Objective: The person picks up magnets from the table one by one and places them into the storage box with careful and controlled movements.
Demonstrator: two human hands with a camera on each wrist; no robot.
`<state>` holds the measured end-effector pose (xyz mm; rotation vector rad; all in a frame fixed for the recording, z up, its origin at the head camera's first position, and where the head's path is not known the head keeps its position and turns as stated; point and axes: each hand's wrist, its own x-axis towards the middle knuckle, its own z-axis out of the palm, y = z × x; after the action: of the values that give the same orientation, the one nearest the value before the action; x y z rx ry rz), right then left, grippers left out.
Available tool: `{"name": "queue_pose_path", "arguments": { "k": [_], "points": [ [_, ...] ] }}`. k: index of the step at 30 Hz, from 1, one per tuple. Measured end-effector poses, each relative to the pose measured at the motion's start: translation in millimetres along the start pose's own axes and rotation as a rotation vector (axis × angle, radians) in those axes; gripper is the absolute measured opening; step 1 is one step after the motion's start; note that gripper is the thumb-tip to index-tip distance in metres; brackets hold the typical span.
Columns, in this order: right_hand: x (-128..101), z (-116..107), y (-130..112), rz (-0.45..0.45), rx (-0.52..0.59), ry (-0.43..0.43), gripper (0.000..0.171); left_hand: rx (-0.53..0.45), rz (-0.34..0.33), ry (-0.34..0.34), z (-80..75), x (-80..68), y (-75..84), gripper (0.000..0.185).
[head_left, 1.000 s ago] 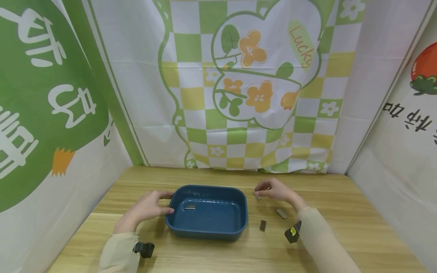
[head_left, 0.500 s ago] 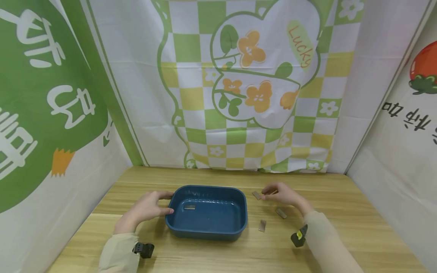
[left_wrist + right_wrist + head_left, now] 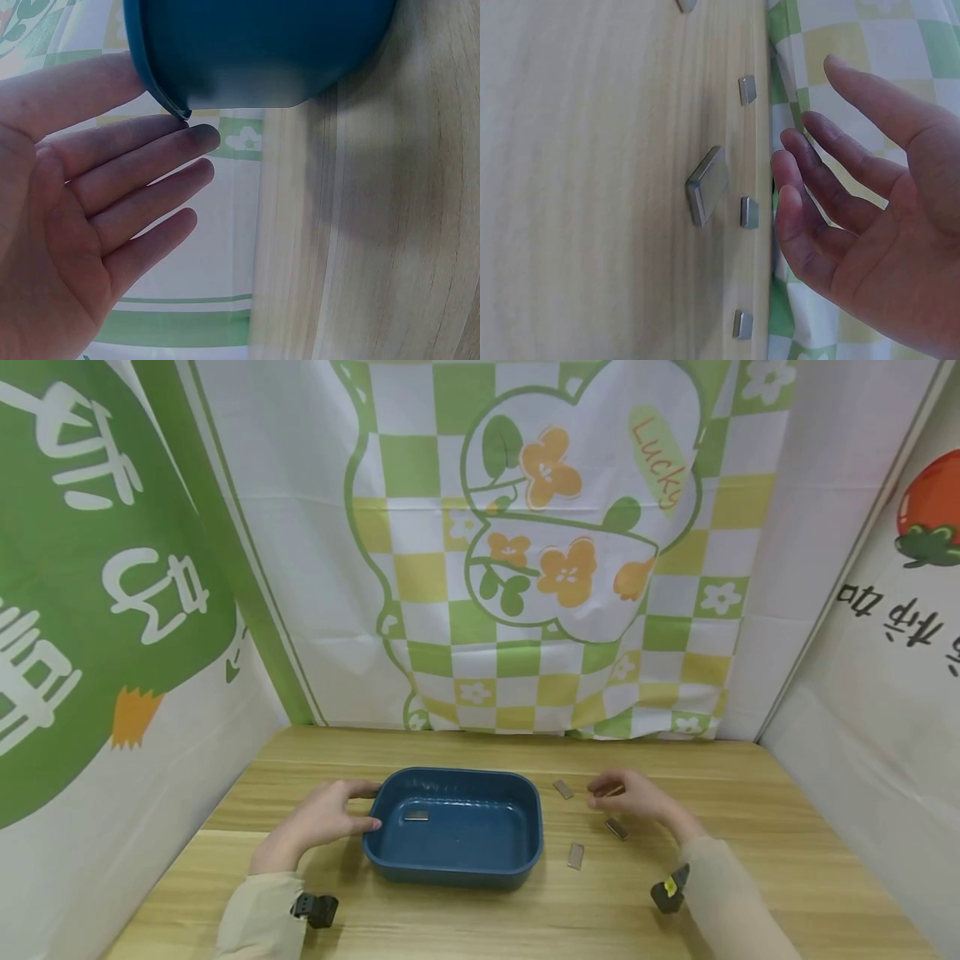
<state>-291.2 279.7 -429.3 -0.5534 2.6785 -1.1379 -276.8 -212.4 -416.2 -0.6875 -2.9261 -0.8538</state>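
A left hand rests with straight fingers against the left rim of a blue tub at lower centre of the wooden counter. To its right, the right hand hovers, fingers loosely spread and empty, just over a small metal block.

The tub is a deep, plain teal-blue, and the small flat pieces — one inside it, others on the table — are dull silver-grey. The table is pale wood with a fine grain. The backdrop is white with green-and-yellow checks, orange flowers and green leaves — plus "Lucky" in red. Both sleeves are cream.
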Motion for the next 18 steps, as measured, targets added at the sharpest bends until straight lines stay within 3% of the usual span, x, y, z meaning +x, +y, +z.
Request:
{"name": "queue_pose_path", "arguments": {
  "k": [18],
  "points": [
    [-24.2, -3.6, 26.5, 0.051, 0.084, 0.024, 0.053, -0.001, -0.005, -0.011, -0.3, -1.9, 1.3, 0.055]
  ]
}}
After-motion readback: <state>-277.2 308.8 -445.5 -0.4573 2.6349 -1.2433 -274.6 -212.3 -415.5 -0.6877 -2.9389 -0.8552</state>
